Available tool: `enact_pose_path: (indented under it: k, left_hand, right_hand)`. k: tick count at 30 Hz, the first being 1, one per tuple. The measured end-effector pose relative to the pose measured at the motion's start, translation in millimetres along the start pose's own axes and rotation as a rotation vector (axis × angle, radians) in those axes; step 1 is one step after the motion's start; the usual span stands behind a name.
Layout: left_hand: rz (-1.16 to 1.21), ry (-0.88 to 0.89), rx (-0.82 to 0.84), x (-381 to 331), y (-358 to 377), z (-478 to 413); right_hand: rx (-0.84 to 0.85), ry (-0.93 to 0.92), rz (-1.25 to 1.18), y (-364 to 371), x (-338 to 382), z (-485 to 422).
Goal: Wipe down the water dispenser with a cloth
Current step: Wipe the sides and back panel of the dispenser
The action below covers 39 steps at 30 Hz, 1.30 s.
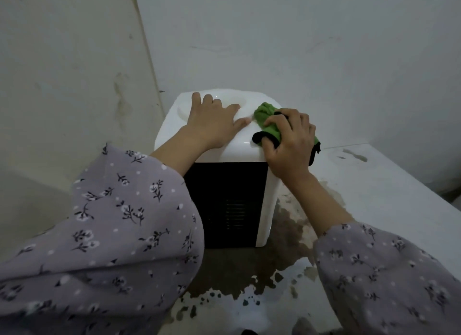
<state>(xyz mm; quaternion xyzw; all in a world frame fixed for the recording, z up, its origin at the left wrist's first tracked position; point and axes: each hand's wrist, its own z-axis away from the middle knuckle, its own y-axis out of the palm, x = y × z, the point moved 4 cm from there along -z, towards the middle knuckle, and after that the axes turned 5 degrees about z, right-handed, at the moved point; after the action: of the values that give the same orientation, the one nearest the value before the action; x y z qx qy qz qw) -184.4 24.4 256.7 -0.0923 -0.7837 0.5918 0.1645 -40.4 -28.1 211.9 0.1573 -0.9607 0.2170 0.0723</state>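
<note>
Head view, looking down at my two hands on the water dispenser (239, 150). The dispenser is a boxy unit of smooth, glossy white plastic with rounded corners. It stands upright on a pale surface (389, 185) close to a matt grey-white wall (299, 47). The side facing me carries a flat black panel (224, 185), with a block of fine horizontal vent slats (235, 215) low down. A shallow round recess (232, 99) is moulded into the lid.

My left hand (212, 125) lies flat on the lid, palm down. Its fingers are straight and spread, with the tips reaching the rim of the recess, and they grip nothing. My right hand (289, 140) is at the lid's right edge, near the corner facing me. Its fingers are curled tight round the cloth (264, 112), a soft, nubbly green fabric with black edging, bunched into a wad. The green part pushes out ahead of my knuckles onto the lid — a black-trimmed fold shows under my thumb, and another strip hangs behind the heel of the hand.

Both forearms emerge from loose sleeves, left (112, 222) and right (386, 272), of thin lilac-grey fabric printed with small dark sprigs and white dots.

Around the dispenser's base the surface bears an irregular brown stain (287, 237) — mottled, with ragged edges and scattered flecks nearer me.
</note>
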Motion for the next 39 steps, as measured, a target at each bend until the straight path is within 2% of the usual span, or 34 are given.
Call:
enact_pose_path:
  k: [6, 11, 15, 18, 22, 24, 26, 28, 31, 34, 37, 39]
  left_hand:
    - [0.094, -0.035, -0.044, 23.9, 3.6, 11.8]
    - [0.262, 0.018, -0.039, 33.8, 4.8, 19.2]
    - [0.384, 0.002, -0.053, 57.0, 6.3, 29.1]
    - [0.449, -0.024, -0.104, 73.0, 10.0, 34.6]
    - [0.812, 0.076, -0.167, 83.6, 14.4, 44.2]
    - [0.910, 0.076, -0.219, 91.9, 15.9, 53.4]
    - [0.956, 0.033, -0.328, 98.0, 18.9, 66.4]
    - [0.929, 0.033, -0.519, 97.8, 21.1, 86.6]
    - [0.714, 0.188, -0.789, 89.3, 22.2, 121.9]
    - [0.477, 0.417, -0.802, 76.4, 32.5, 142.5]
    - [0.299, 0.358, -0.804, 76.6, 56.1, 152.0]
    - [0.127, 0.289, -0.816, 76.6, 83.4, 161.9]
  right_hand:
    - [0.081, -0.045, -0.155, 21.8, -6.1, -16.6]
    - [-0.086, -0.021, -0.065, 20.6, -0.5, 3.6]
    - [-0.182, -0.057, -0.062, 26.7, 35.1, 39.1]
    - [-0.132, -0.111, -0.035, 41.3, 81.7, 65.5]
    - [-0.055, -0.242, 0.034, 61.0, 139.7, 84.0]
    - [-0.028, -0.241, 0.031, 60.6, 145.8, 84.3]
    - [0.015, -0.324, 0.025, 56.2, 135.5, 90.1]
    - [0.072, -0.468, -0.006, 49.4, 117.4, 95.4]
    - [0.084, -0.585, -0.101, 39.7, 102.8, 82.8]
    - [0.033, -0.629, -0.161, 38.5, 110.3, 63.5]
    - [0.014, -0.632, -0.290, 42.4, 119.9, 69.1]
    - [0.069, -0.687, -0.364, 49.8, 117.5, 90.1]
